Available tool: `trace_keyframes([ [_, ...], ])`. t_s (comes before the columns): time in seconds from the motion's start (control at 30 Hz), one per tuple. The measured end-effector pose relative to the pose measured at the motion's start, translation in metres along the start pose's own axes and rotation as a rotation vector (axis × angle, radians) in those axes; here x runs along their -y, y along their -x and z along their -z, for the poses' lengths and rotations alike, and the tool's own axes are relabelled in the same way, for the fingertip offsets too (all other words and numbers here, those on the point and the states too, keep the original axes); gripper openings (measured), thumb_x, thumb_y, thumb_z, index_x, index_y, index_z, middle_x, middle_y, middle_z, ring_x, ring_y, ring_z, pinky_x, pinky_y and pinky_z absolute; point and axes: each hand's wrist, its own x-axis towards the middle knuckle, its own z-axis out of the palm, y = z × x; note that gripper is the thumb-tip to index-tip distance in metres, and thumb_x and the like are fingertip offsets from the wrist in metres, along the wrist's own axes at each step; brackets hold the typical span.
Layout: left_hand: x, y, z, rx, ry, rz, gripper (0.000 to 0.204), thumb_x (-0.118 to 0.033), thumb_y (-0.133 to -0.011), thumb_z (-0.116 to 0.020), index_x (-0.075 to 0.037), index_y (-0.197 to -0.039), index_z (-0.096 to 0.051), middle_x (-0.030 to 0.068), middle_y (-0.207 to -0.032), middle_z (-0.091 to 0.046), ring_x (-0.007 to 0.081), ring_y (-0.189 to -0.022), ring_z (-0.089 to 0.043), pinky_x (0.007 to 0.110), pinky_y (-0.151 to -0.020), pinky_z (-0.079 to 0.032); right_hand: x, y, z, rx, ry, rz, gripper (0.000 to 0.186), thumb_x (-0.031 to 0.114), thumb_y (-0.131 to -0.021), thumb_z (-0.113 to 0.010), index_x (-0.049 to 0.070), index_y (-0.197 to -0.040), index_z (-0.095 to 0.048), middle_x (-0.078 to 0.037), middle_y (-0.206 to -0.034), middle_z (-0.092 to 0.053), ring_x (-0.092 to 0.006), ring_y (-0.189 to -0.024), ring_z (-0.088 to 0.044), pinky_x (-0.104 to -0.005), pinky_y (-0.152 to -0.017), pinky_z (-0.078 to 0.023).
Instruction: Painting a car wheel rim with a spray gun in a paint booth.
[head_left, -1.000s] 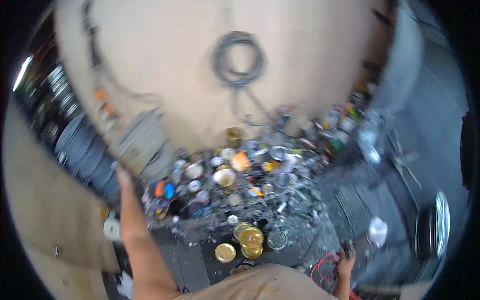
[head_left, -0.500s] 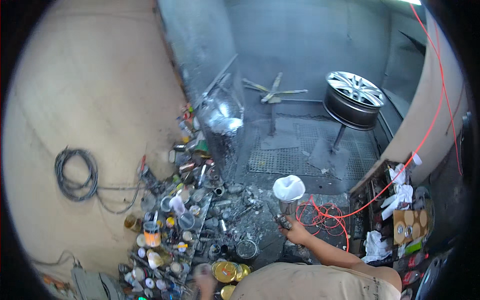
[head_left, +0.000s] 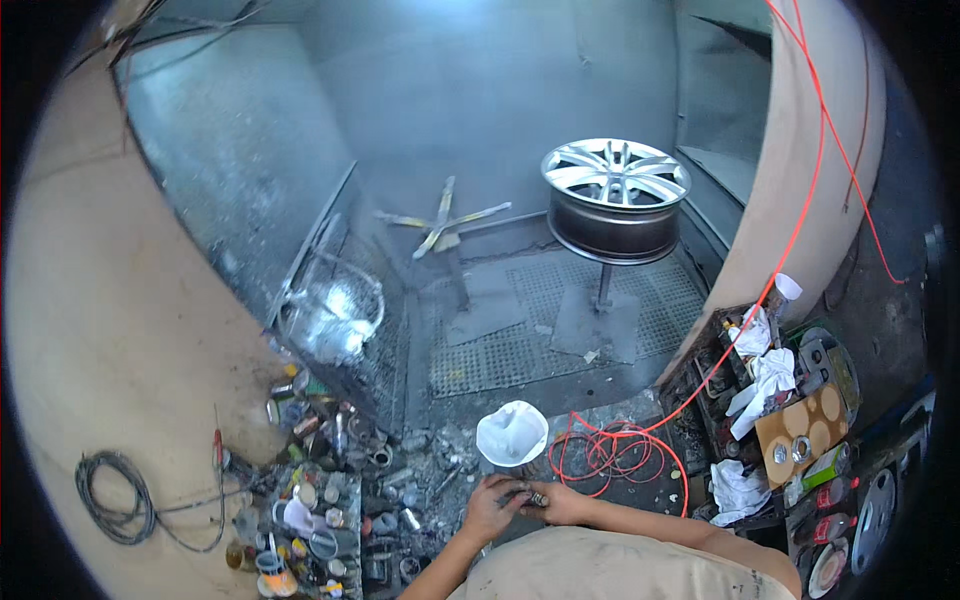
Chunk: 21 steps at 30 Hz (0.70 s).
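The two hands were together just under the white cup (head_left: 512, 434): the right hand (head_left: 556, 504) was closed around a dark tool (head_left: 537, 498), and the left hand (head_left: 489, 510) met the tool from the other side, but whether its fingers gripped or only touched, I could not tell. The white cup stood directly above the tool, with its hollow facing up. I could not see whether it contained liquid; if it did, a tilt from an uneven grip could pour this over the fingers. A light cup could also come loose if the hands twisted the tool quickly. To the right of the cup lay the coiled red hose (head_left: 636, 433); its loose loops could catch a foot, and a sharp pull on it could drag the white cloths (head_left: 767, 385), farther right of the cup. To the left of the cup were crowded cans and bottles (head_left: 310, 515), which a careless left elbow might knock over. Beyond the cup and to its right, the wheel (head_left: 615, 205) stood face up, so flying drops could mark its silver spokes.
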Motion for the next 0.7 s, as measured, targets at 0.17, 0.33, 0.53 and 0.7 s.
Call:
trace_keyframes([
  [0.17,0.01,-0.047,-0.026,0.077,0.057,-0.037,0.023,-0.017,-0.077,-0.074,-0.008,-0.098,-0.072,0.0113,-0.1,-0.064,0.0296,-0.097,-0.06,0.04,-0.086,-0.048,-0.016,-0.008,0.039,-0.065,-0.005,-0.069,0.05,0.029,-0.087,-0.069,0.007,-0.13,-0.054,-0.021,-0.107,-0.067,-0.0324,-0.093,-0.067,-0.0408,-0.082,-0.052],
  [0.33,0.027,-0.1,-0.039,0.148,-0.074,-0.23,0.023,-0.015,-0.077,-0.073,-0.007,-0.099,-0.071,0.0123,-0.097,-0.062,0.0313,-0.092,-0.059,0.04,-0.084,-0.049,-0.045,-0.031,0.058,-0.147,0.014,-0.043,0.047,0.033,-0.088,-0.068,0.007,-0.126,-0.055,-0.024,-0.11,-0.065,-0.0408,-0.104,-0.063,-0.0437,-0.087,-0.05],
  [0.53,0.05,-0.17,-0.049,0.113,0.157,-0.247,0.023,-0.016,-0.079,-0.071,-0.004,-0.099,-0.069,0.0126,-0.096,-0.061,0.0305,-0.094,-0.058,0.04,-0.084,-0.049,-0.036,-0.064,0.109,-0.255,-0.015,-0.107,0.05,0.032,-0.088,-0.069,0.009,-0.129,-0.054,-0.023,-0.111,-0.065,-0.0384,-0.104,-0.064,-0.044,-0.089,-0.05],
  [0.7,0.073,-0.267,-0.048,0.211,0.218,-0.467,0.025,-0.018,-0.079,-0.072,-0.003,-0.099,-0.068,0.0119,-0.1,-0.06,0.0303,-0.097,-0.058,0.04,-0.085,-0.049,-0.046,-0.118,0.162,-0.286,-0.07,-0.158,0.052,0.03,-0.087,-0.069,0.012,-0.133,-0.052,-0.02,-0.112,-0.066,-0.0328,-0.104,-0.065,-0.0401,-0.091,-0.05],
])
